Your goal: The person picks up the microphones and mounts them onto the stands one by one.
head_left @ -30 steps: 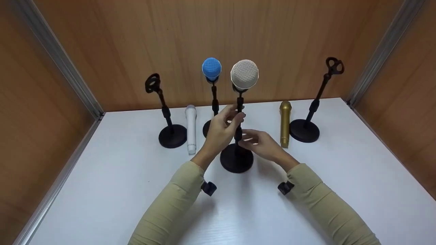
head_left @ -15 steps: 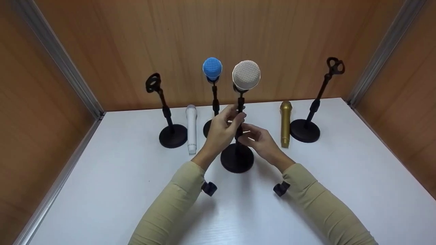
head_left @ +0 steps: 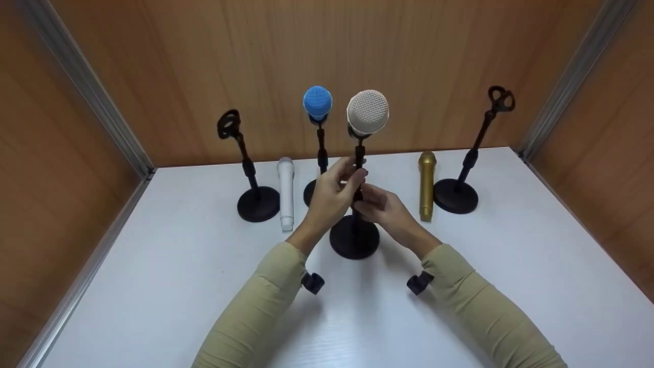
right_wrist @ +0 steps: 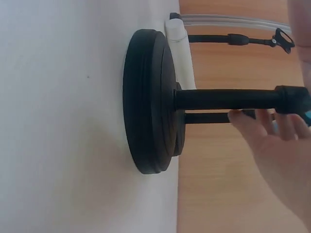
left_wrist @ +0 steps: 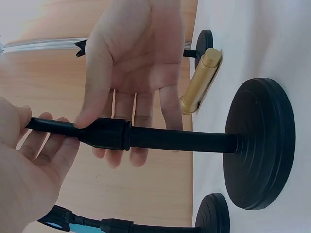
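Note:
A black stand (head_left: 354, 237) bearing a microphone with a pale mesh head (head_left: 368, 112) is upright on the white table. My left hand (head_left: 327, 204) holds its upper pole, thumb in front. Just below, my right hand (head_left: 391, 214) grips the stand. In the left wrist view, the thumb of the right hand (left_wrist: 138, 53) lies on the thick collar (left_wrist: 107, 134), its fingers behind; the left hand (left_wrist: 29, 170) pinches the thin pole. The right wrist view has the round base (right_wrist: 150, 102) at centre and the right hand (right_wrist: 284, 160) low at the right edge.
Behind is a stand with a blue microphone (head_left: 318, 102). To the left are an empty stand (head_left: 258, 204) and a white microphone lying down (head_left: 287, 197); to the right, a gold microphone (head_left: 426, 189) beside another empty stand (head_left: 456, 196). Wooden panels enclose the table (head_left: 168, 286).
My right hand has moved up the stand and slightly left, and its fingers have drawn in around the collar. The left hand keeps its hold, and the stand stays in place.

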A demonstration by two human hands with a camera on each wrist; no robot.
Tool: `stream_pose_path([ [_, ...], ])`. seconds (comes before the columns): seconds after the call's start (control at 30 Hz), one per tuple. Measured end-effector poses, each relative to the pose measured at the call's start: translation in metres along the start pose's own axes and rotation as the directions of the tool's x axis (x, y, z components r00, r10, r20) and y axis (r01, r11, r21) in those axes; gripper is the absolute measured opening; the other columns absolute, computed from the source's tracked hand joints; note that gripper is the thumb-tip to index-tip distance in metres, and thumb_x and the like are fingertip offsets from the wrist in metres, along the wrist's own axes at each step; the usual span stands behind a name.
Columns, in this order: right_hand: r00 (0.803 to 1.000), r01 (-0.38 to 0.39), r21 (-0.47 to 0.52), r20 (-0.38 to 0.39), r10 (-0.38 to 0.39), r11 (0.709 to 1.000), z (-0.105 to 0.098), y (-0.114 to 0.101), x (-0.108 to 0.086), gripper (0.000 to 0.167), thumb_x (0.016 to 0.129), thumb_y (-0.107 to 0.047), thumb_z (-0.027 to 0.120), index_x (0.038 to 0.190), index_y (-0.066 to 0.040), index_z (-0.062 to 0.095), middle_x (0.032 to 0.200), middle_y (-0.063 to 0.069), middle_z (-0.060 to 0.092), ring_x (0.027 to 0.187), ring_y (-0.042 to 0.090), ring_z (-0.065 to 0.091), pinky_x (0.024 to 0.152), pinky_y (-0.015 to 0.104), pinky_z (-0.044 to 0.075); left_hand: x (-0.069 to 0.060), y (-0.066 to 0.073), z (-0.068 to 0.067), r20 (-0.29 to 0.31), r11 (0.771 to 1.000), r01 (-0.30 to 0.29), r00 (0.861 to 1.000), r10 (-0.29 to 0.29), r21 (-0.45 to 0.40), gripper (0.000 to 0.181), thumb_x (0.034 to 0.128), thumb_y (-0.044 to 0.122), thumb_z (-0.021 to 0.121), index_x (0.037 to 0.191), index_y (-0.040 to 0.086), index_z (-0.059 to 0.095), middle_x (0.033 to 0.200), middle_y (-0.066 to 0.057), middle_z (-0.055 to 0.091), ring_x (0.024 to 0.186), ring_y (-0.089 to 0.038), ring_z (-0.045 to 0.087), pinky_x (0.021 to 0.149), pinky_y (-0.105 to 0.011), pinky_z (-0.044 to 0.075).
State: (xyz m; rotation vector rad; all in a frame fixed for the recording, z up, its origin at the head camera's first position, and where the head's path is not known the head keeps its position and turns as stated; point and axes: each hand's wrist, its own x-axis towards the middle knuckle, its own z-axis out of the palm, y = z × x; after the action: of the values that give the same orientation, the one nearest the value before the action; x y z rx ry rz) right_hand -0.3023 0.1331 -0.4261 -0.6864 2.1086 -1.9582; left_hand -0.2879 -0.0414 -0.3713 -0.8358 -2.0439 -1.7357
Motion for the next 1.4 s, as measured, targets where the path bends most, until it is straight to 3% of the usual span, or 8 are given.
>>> stream_pose_path([
  [0.13,1.0,-0.018,0.06,0.015,0.017,0.998,-0.001,0.004,0.002,0.046,0.099,-0.022,0.07,0.14,-0.006,0.058,0.133,0.012,0.063,0.125,0.027,0.059,0.104,0.045,0.049,-0.001,0.0,0.0,-0.007,1.0,0.005,1.0,-0.005,0.008,0.026,0.1043,0.018,0.06,0.128,0.008,0.063,0.104,-0.002,0.07,0.094,-0.017,0.066,0.084,-0.033,0.058],
  [0.37,0.997,-0.048,-0.024,-0.064,0.046,0.999,0.005,0.005,0.01,0.036,0.092,-0.029,0.078,0.117,-0.009,0.06,0.122,0.01,0.057,0.114,0.026,0.063,0.096,0.046,0.054,-0.001,0.001,0.0,-0.021,0.999,-0.001,1.0,0.002,0.052,0.025,0.1041,0.018,0.06,0.127,0.008,0.065,0.102,-0.001,0.071,0.093,-0.026,0.067,0.078,-0.032,0.057],
  [0.47,0.997,-0.043,-0.052,-0.058,0.04,0.998,0.004,0.005,0.007,0.039,0.091,-0.029,0.079,0.121,-0.011,0.06,0.125,0.008,0.056,0.116,0.026,0.062,0.096,0.043,0.055,-0.001,0.002,0.0,-0.026,0.998,-0.005,1.0,0.007,0.058,0.024,0.1034,0.018,0.062,0.124,0.007,0.066,0.101,-0.002,0.072,0.092,-0.025,0.068,0.076,-0.031,0.057],
  [0.6,1.0,0.003,-0.077,-0.014,-0.005,0.997,0.001,0.004,-0.001,0.051,0.096,-0.028,0.073,0.142,-0.013,0.056,0.135,0.007,0.059,0.124,0.026,0.059,0.096,0.04,0.054,0.0,0.002,0.0,-0.028,0.998,-0.018,0.999,0.02,0.06,0.022,0.1027,0.017,0.063,0.121,0.005,0.067,0.1,-0.001,0.071,0.091,-0.015,0.068,0.075,-0.031,0.058],
  [0.67,0.999,0.035,-0.078,0.002,-0.035,0.996,0.001,0.005,-0.002,0.052,0.099,-0.028,0.069,0.145,-0.011,0.054,0.135,0.009,0.061,0.126,0.027,0.059,0.096,0.041,0.054,0.001,0.002,0.0,-0.034,0.998,-0.026,0.999,0.028,0.065,0.021,0.1024,0.016,0.063,0.121,0.005,0.067,0.1,0.0,0.071,0.091,-0.012,0.067,0.074,-0.031,0.058],
  [1.0,1.0,0.01,-0.065,-0.012,-0.011,0.998,0.001,0.007,0.007,0.038,0.096,-0.025,0.073,0.127,-0.009,0.057,0.123,0.012,0.057,0.118,0.026,0.062,0.089,0.045,0.058,0.002,0.001,0.0,-0.042,0.993,-0.044,0.998,0.049,0.111,0.018,0.1024,0.015,0.063,0.116,0.006,0.069,0.099,-0.001,0.072,0.091,-0.017,0.07,0.073,-0.031,0.059],
  [1.27,0.998,0.036,-0.024,0.043,-0.035,0.999,-0.003,0.008,0.005,0.042,0.103,-0.022,0.063,0.14,-0.005,0.055,0.126,0.023,0.06,0.122,0.036,0.059,0.094,0.046,0.055,0.006,0.001,-0.005,-0.031,0.976,-0.073,0.996,0.081,0.205,0.016,0.1007,0.015,0.066,0.112,0.005,0.071,0.1,-0.001,0.074,0.089,-0.01,0.071,0.069,-0.029,0.058],
  [1.4,0.996,0.048,-0.028,0.08,-0.045,0.998,-0.005,0.009,0.005,0.039,0.104,-0.022,0.06,0.136,-0.002,0.054,0.126,0.024,0.06,0.122,0.037,0.058,0.094,0.047,0.055,0.006,0.0,-0.005,-0.037,0.966,-0.102,0.993,0.114,0.237,0.013,0.0999,0.016,0.067,0.108,0.005,0.071,0.096,0.0,0.074,0.088,-0.008,0.068,0.064,-0.03,0.056],
])
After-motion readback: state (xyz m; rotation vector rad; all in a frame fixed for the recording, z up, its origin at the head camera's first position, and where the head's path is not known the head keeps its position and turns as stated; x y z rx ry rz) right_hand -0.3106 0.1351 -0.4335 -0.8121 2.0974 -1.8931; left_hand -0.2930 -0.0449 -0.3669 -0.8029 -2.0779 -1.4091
